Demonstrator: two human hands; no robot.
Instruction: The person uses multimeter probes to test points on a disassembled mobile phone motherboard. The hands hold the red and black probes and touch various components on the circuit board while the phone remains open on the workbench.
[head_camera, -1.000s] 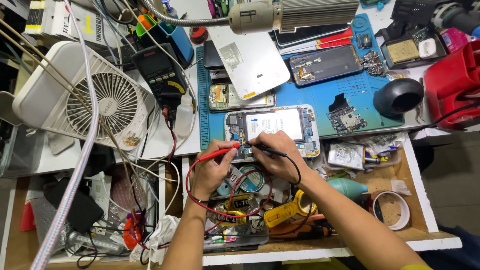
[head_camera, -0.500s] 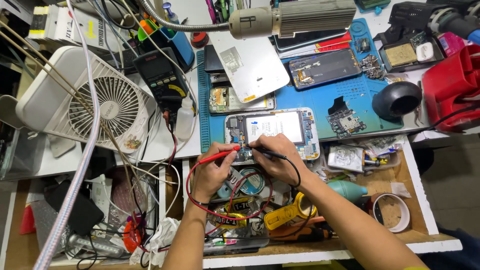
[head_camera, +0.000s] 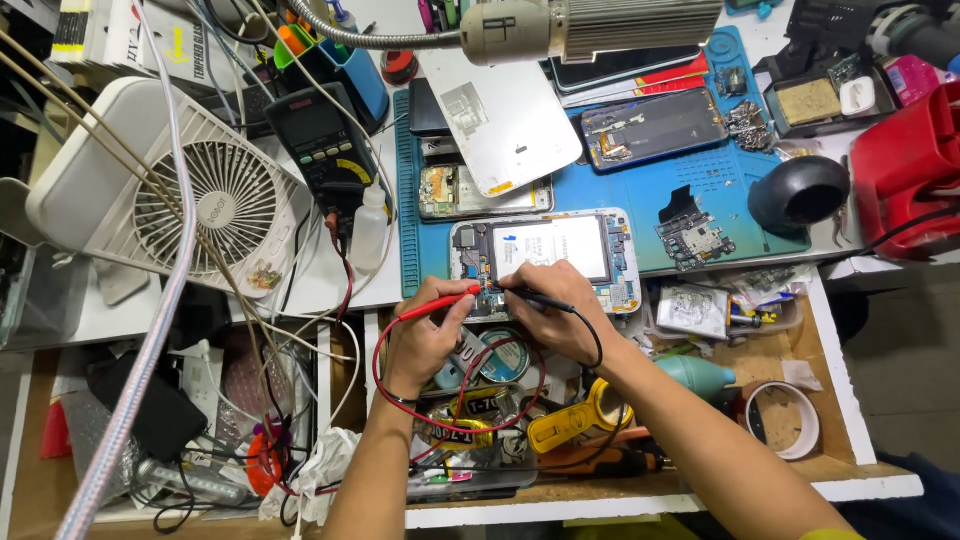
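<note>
An opened phone (head_camera: 560, 250) with a white battery lies on the blue work mat (head_camera: 620, 190). My left hand (head_camera: 425, 335) grips a red test probe (head_camera: 438, 303), whose tip touches the phone's lower left corner. My right hand (head_camera: 555, 310) grips a black test probe (head_camera: 535, 296), its tip at the same spot. Red and black leads loop from the probes down over the open drawer. A dark multimeter (head_camera: 318, 140) lies further back on the left.
A white desk fan (head_camera: 200, 200) stands at left. A lamp head (head_camera: 590, 25) on a flexible neck hangs above. More opened phones (head_camera: 655, 125), a circuit board (head_camera: 690, 235), a black dome (head_camera: 798, 192) and a red case (head_camera: 905, 170) lie around. The drawer holds a tape roll (head_camera: 782, 420) and yellow tool (head_camera: 570, 425).
Both hands stay on the probes at the phone's lower left corner; only tiny shifts show.
</note>
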